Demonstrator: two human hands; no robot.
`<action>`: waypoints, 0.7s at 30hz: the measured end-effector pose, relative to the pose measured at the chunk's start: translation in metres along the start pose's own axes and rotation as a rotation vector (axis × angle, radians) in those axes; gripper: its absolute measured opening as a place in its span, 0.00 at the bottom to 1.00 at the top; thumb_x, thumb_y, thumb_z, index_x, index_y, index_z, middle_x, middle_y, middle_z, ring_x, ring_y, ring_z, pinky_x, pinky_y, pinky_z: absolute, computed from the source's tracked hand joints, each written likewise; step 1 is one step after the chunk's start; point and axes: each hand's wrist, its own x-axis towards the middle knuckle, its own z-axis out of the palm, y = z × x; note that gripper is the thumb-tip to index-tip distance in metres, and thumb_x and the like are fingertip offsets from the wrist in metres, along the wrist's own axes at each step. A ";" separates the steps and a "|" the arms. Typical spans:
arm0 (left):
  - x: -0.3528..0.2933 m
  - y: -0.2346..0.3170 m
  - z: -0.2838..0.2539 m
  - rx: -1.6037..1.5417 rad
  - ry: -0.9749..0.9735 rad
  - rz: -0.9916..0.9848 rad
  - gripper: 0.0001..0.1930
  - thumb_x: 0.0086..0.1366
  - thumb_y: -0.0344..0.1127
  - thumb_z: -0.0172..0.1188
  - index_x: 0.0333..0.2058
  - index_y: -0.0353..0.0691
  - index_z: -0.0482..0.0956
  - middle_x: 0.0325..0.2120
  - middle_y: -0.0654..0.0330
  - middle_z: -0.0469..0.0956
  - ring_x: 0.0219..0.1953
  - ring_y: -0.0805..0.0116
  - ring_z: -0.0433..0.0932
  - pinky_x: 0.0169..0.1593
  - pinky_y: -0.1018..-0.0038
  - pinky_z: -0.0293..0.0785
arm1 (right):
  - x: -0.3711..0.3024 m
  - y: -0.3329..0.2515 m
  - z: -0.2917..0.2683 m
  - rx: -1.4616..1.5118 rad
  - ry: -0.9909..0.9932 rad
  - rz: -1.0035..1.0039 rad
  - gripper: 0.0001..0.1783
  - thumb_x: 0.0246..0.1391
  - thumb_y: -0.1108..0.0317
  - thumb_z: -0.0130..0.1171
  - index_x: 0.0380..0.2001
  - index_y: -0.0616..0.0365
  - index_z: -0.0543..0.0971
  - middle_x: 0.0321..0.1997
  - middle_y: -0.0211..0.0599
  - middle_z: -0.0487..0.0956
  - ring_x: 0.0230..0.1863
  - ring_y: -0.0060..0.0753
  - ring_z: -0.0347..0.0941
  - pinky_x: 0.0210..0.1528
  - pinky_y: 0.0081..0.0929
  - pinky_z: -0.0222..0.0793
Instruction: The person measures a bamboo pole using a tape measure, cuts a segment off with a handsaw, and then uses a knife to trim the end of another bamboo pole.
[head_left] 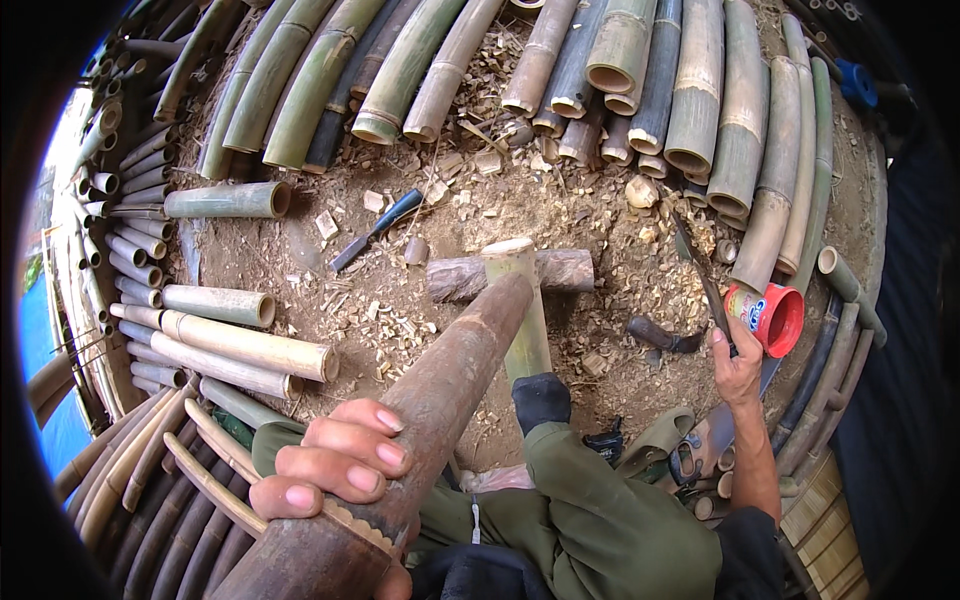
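My left hand (345,462) is closed around a thick brown bamboo pole (440,385) that slants away from me. The pole's far end overlaps a pale green bamboo piece (525,345), which lies across a short log (460,278) on the ground. Whether the two bamboos touch there, I cannot tell. Over to the right, my right hand (738,368) grips a long dark knife (708,285), its narrow length pointing away from me. Beside that hand a red plastic tub (783,320) lies tipped, its mouth facing right. My foot in a dark sock (542,402) is by the green piece's near end.
A chisel (378,230) and a dark curved tool (665,338) lie among wood chips on the dirt. Rows of cut bamboo (700,110) line the far side, with more bamboo (245,345) stacked at left. Sandals (695,450) sit near my right forearm.
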 end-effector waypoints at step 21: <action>-0.005 -0.008 -0.004 0.049 0.138 0.088 0.50 0.47 0.67 0.74 0.58 0.42 0.60 0.43 0.62 0.71 0.46 0.63 0.74 0.54 0.58 0.67 | 0.018 0.004 -0.004 -0.121 -0.120 -0.298 0.14 0.58 0.68 0.62 0.45 0.65 0.80 0.31 0.42 0.80 0.30 0.40 0.78 0.35 0.34 0.72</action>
